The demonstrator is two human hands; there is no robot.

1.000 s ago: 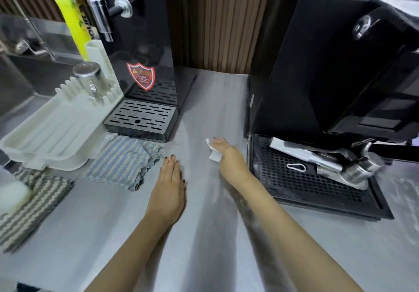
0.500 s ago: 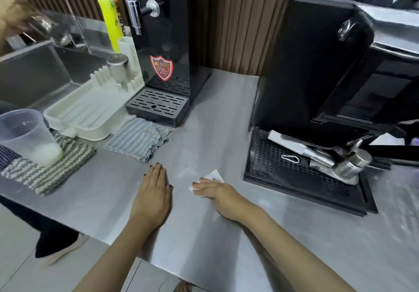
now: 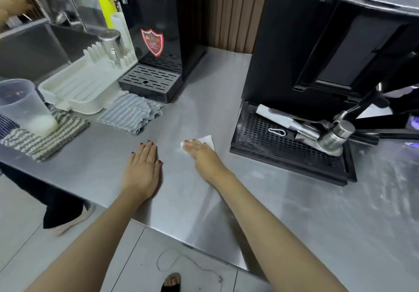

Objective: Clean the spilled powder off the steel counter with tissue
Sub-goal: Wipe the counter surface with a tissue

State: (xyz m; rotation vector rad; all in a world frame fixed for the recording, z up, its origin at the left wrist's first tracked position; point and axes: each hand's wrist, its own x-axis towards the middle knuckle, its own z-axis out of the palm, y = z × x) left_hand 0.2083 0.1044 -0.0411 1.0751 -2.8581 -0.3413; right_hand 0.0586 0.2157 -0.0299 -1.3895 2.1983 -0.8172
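The step in hand looks to be a wiping stroke. The right hand [image 3: 199, 153] lies flat on the folded white tissue [image 3: 208, 140], just below the middle of the frame; its fingers are straight and close together, pointing toward the left of the picture, and they press the paper to the steel counter [image 3: 294, 212] rather than pinching it. One corner of the tissue sticks out past the hand toward the black drip tray [image 3: 249, 153] at right centre.

To do this well, I judge, the palm should hold even pressure so the whole sheet drags; the strokes should gather the powder into one place instead of spreading it thin. Pale powder streaks [image 3: 383, 185] show on the steel near the right edge of the frame, below the tray, and a fainter haze lies around the tissue; the work seems far from finished. The tissue is small and thin, so it will likely load up and need refolding; pushing powder off the near edge would only move it to the floor.

The left hand [image 3: 144, 169] rests palm down on the counter just left of the right hand, not touching it; its fingers are straight and together, holding nothing, and it seems to brace the body. Both forearms come up from the bottom of the frame; the right one reaches further across the steel.
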